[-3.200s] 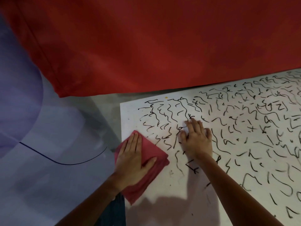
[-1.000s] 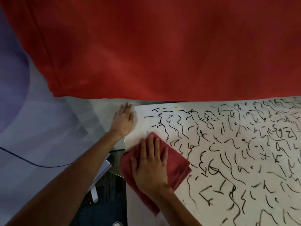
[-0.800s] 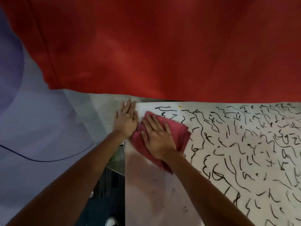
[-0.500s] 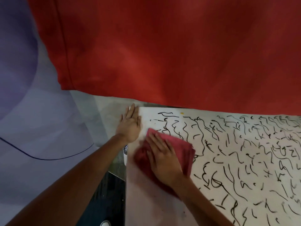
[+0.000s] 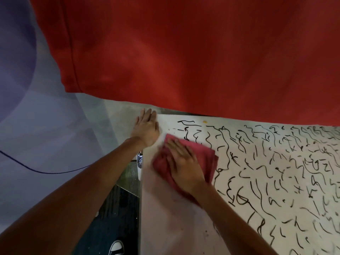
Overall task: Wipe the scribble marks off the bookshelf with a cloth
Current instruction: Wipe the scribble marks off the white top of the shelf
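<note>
We judge wiping under way: the right hand (image 5: 184, 163), fingers straight and spread, presses the folded cloth (image 5: 208, 154) flat on the bookshelf (image 5: 165, 227); the left hand (image 5: 147, 129), fingers straight, braces its corner; scribble marks (image 5: 266, 181) remain right of the fingertips; the next stroke should go there.

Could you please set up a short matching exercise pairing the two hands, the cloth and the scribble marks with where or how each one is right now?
Things:
1. left hand
2. right hand
3. cloth
4. scribble marks

Descriptions:
A. black, spread over the right of the white bookshelf
B. flat on top of the cloth
C. fingers straight, at the bookshelf's far left corner
D. red, folded, under a hand

Pairs: 1-C, 2-B, 3-D, 4-A
</note>
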